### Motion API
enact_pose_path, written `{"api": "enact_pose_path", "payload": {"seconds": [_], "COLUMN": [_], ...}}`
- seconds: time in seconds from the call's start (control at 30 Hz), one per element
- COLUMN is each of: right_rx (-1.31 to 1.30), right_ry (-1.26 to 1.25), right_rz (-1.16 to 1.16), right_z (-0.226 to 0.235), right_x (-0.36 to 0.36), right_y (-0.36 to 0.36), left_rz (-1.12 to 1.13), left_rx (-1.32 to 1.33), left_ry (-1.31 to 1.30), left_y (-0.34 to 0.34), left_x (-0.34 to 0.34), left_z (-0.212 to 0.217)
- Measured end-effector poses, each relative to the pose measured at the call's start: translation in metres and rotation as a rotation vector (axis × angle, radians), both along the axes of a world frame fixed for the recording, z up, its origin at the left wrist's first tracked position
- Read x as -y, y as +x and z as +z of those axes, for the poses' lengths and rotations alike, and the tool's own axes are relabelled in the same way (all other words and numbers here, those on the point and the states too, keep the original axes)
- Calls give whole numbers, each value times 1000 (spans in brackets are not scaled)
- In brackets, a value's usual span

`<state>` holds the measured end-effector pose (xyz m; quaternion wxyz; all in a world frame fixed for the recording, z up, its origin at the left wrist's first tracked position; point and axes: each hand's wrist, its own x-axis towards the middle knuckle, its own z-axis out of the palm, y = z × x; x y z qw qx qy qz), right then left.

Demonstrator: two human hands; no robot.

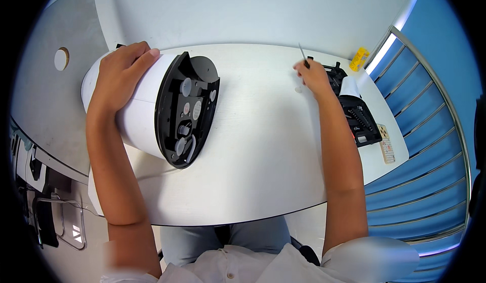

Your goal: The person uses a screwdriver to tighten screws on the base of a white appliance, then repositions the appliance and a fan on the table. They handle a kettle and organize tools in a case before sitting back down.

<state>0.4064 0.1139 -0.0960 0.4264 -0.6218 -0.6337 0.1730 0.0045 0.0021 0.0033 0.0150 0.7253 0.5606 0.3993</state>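
Note:
A white cylindrical appliance (144, 112) lies on its side at the left of the white table (253, 182), its black base (195, 111) turned to the right. Suction-cup-like feet (186, 87) and recesses show on that base. My left hand (120, 73) grips the white body from above, fingers curled over its far side. At the far right, my right hand (315, 75) is closed on a screwdriver (304, 55), its thin metal shaft pointing up and away. Just below those fingers lies a small pale piece (299, 89), too small to name.
Beside my right forearm lies an open black tool case (362, 121) with tools in it. Nearby are a yellow container (359, 59) and a white remote control (386, 144). A metal railing (440, 98) runs along the right; a grey panel (66, 95) stands left.

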Motion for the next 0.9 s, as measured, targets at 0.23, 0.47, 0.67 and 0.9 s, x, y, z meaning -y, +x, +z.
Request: {"api": "enact_pose_path", "payload": {"seconds": [0.23,0.47,0.67,0.9], "right_rx": [333,491,67,-164], "right_ry": [-339,-96,-188,-118], "right_rz": [-27,2,120,337], "right_z": [-40,-49,-23,-9], "right_x": [-12,-12,7,22], "right_y": [28,19,-19,-50], "left_rz": [-15,-29,-22,-29], "left_rx": [22,24,21,23], "left_ry": [9,12,3,-12], "left_y": [-6,-3,-4,-4], "left_x": [1,2,2,2], "left_z": [-3,-3,-4,-3]}}
